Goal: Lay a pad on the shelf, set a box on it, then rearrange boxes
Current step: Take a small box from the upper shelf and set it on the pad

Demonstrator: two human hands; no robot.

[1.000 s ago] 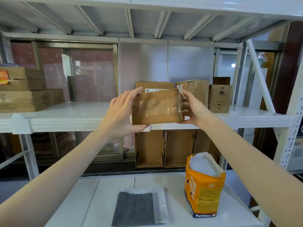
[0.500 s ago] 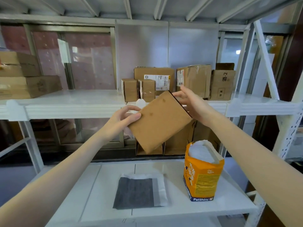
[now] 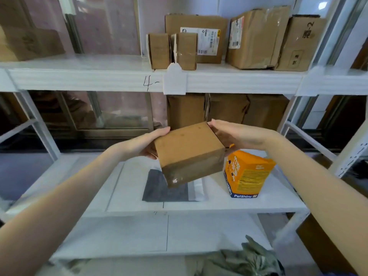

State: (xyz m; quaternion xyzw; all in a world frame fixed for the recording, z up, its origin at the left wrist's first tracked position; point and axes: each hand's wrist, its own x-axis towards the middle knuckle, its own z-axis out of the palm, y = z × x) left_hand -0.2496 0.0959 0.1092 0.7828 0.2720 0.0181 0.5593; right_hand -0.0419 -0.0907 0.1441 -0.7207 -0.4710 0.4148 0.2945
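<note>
I hold a brown cardboard box [image 3: 189, 154] between both hands, tilted, in the air above the lower shelf [image 3: 249, 204]. My left hand [image 3: 147, 144] grips its left side and my right hand [image 3: 235, 134] grips its right far edge. Directly below the box lies a dark grey pad [image 3: 159, 188] with a white border, flat on the lower shelf; the box hides part of it.
An orange PetShiny bag [image 3: 247, 174] stands right of the pad. On the upper shelf [image 3: 79, 78] stand two small boxes [image 3: 173, 50], a labelled box [image 3: 207, 36] and two bigger boxes [image 3: 256, 36] at right. More boxes [image 3: 227, 110] stand behind the lower shelf. Crumpled green cloth [image 3: 245, 259] lies below.
Both hands brought the box down from upper-shelf height to just above the pad on the lower shelf, turning it. The view tilted downward.
</note>
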